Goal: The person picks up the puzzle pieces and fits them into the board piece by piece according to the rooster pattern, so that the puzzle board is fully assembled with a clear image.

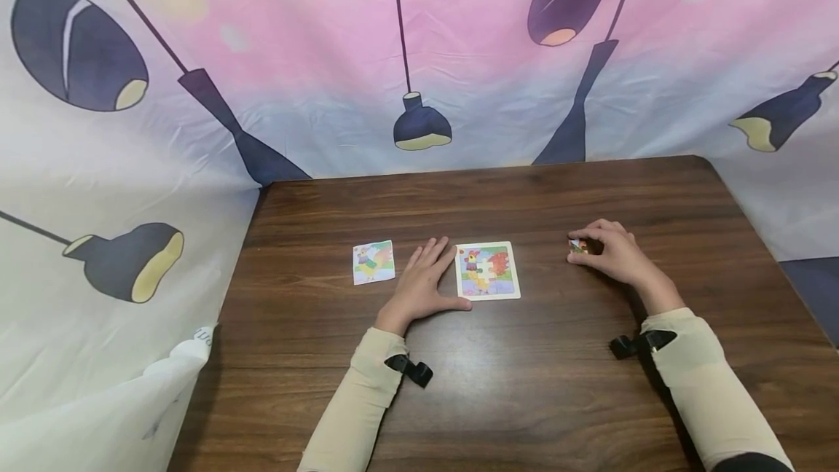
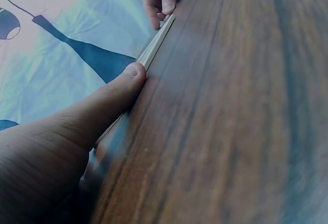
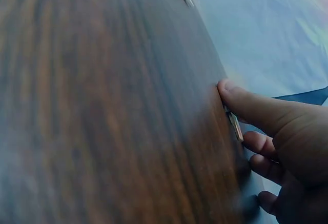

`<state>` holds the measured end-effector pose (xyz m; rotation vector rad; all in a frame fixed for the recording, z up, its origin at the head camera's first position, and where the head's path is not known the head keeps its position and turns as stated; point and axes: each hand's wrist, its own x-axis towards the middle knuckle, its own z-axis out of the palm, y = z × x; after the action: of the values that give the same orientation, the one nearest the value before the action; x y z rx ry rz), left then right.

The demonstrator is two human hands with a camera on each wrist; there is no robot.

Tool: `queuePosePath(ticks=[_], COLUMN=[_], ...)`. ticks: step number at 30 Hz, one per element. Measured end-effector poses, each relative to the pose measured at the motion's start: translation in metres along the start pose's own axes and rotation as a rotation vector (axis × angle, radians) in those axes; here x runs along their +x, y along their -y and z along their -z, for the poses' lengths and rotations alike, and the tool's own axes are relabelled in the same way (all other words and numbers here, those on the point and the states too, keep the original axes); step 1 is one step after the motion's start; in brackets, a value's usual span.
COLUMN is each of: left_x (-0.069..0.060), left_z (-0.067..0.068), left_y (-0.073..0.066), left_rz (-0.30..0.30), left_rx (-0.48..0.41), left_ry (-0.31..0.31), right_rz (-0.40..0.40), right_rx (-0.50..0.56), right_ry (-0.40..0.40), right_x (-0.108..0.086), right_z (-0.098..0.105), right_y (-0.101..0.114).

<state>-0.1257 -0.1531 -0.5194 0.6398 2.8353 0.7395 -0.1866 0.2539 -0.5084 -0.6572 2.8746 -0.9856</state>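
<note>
A square jigsaw puzzle (image 1: 515, 268) with a white border lies mid-table, showing a colourful hen and a white piece-shaped gap near its centre. My left hand (image 1: 424, 286) rests at its left side with fingers spread and thumb by the lower left corner. In the left wrist view that thumb (image 2: 115, 98) lies along the board's thin edge (image 2: 156, 42). To the right of the puzzle, my right hand (image 1: 612, 252) pinches a small colourful puzzle piece (image 1: 578, 247) between thumb and fingers, low at the tabletop. The right wrist view gives the piece (image 3: 234, 124) nearly edge-on.
A paper picture card (image 1: 373, 262) with a matching hen lies left of my left hand. Everything rests on a dark wood-grain table (image 1: 511, 384). A fabric backdrop (image 1: 328, 42) printed with lamps hangs behind and along the sides.
</note>
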Motion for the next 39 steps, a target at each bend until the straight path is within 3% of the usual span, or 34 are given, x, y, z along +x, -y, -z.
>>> queuePosePath(ticks=[5, 11, 25, 32, 39], left_x=[0.000, 0.000, 0.001, 0.002, 0.001], left_z=[0.000, 0.001, 0.001, 0.001, -0.001], left_y=[0.000, 0.000, -0.001, -0.001, 0.001], left_rz=[-0.001, -0.002, -0.001, -0.002, 0.000], left_rx=[-0.005, -0.004, 0.001, -0.006, -0.002], left_ry=[-0.002, 0.001, -0.002, -0.001, 0.002], right_rz=[0.005, -0.031, 0.013, -0.001, 0.101], right_rx=[-0.001, -0.019, -0.106, -0.099, -0.039], right_ry=[0.001, 0.058, 0.091, 0.044, 0.042], right_x=[0.000, -0.006, -0.008, -0.007, 0.015], right_z=[0.001, 0.014, 0.017, 0.008, -0.023], right_y=[0.000, -0.001, 0.000, 0.011, 0.043])
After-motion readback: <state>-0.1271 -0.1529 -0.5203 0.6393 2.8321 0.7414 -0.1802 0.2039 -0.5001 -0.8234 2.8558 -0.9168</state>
